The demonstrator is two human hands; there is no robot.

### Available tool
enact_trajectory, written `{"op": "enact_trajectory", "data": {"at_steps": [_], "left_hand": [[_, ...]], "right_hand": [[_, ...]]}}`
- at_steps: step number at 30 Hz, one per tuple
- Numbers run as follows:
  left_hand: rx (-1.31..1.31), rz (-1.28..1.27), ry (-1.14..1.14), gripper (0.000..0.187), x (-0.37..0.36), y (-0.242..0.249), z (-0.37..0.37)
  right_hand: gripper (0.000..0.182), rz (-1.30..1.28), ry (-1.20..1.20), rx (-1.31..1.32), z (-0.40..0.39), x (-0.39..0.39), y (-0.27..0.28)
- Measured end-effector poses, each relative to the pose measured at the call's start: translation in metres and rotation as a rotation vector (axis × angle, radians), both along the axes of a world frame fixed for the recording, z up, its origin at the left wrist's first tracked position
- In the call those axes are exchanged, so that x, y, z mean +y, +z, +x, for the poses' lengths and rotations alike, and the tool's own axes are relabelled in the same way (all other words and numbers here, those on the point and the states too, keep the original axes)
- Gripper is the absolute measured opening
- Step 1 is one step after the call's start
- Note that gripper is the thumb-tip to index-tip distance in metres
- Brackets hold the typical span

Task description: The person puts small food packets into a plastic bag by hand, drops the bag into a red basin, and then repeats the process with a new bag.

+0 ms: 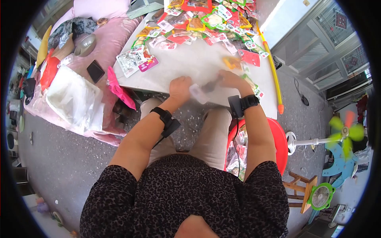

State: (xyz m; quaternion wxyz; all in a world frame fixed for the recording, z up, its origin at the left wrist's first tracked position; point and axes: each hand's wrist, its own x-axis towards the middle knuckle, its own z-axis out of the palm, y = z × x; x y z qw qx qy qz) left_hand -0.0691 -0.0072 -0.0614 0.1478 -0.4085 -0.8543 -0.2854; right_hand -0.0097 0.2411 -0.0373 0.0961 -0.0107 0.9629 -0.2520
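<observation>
Near the front edge of the white table (178, 59), my left hand (180, 87) is closed with its fingers curled. Whether anything is inside it cannot be made out. My right hand (233, 80) is closed on the end of a small food packet (201, 93), smeared by motion, which reaches toward my left hand. Its front end is pale and the part near my fingers is dark. Close to my right hand lie a yellow packet (232, 62) and a red packet (249, 58). Silvery-white packets (129, 62) lie at the table's left edge.
A heap of colourful food packets (198, 23) covers the table's far side. A yellow pole (272, 73) runs along the right edge. A red tub (279, 139) with packets stands under my right arm. To the left, a pink-covered surface (115, 37) holds a phone (95, 71) and plastic bags (73, 97).
</observation>
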Motion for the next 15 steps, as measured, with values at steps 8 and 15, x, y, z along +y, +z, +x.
{"op": "enact_trajectory", "data": {"at_steps": [8,15], "left_hand": [[0.014,-0.024,0.016,0.011,0.001,-0.005,-0.002],[0.038,0.012,0.003,0.012,0.002,-0.008,-0.007]], "right_hand": [[0.052,0.526,-0.065,-0.068,0.025,-0.051,0.046],[0.065,0.224,0.036,0.019,0.026,-0.029,0.025]]}}
